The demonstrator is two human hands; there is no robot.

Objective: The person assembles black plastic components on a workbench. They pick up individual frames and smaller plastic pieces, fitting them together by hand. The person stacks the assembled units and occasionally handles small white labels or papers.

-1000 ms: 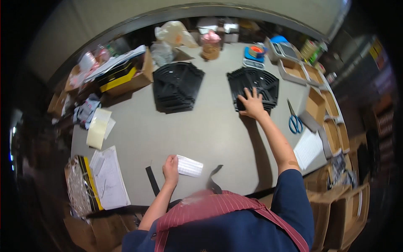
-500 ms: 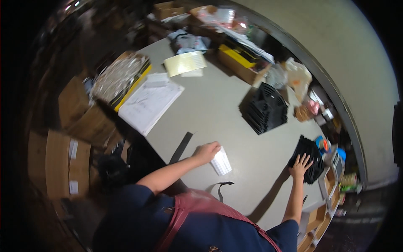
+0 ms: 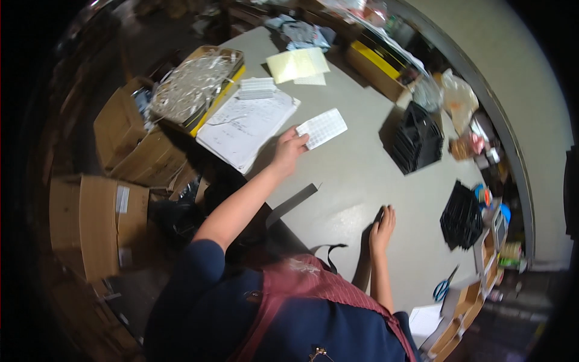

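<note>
My left hand (image 3: 289,148) pinches one end of a small white sheet of stickers (image 3: 324,128) and holds it above the table (image 3: 356,175). The sheet is marked in rows of small cells. Just left of that hand lie handwritten papers (image 3: 244,130), with a stack of white label sheets (image 3: 256,88) on them. My right hand (image 3: 382,229) is over the table with fingers stretched out, and no held thing shows. To its right stands one stack of black slotted plastic parts (image 3: 462,216); a larger black stack (image 3: 417,142) is farther back.
A dark strip (image 3: 295,203) and a thin black strap (image 3: 331,254) lie near the front edge. Blue-handled scissors (image 3: 444,288) rest by cardboard trays (image 3: 464,301) at right. Cardboard boxes (image 3: 99,226) crowd the left, beside a box of clear plastic scraps (image 3: 196,84). Yellowish sheets (image 3: 297,64) lie farther back.
My left hand has moved away from my body with the sticker sheet, toward the papers. My right hand has left the nearer black stack and moved left. The view has shifted too.
</note>
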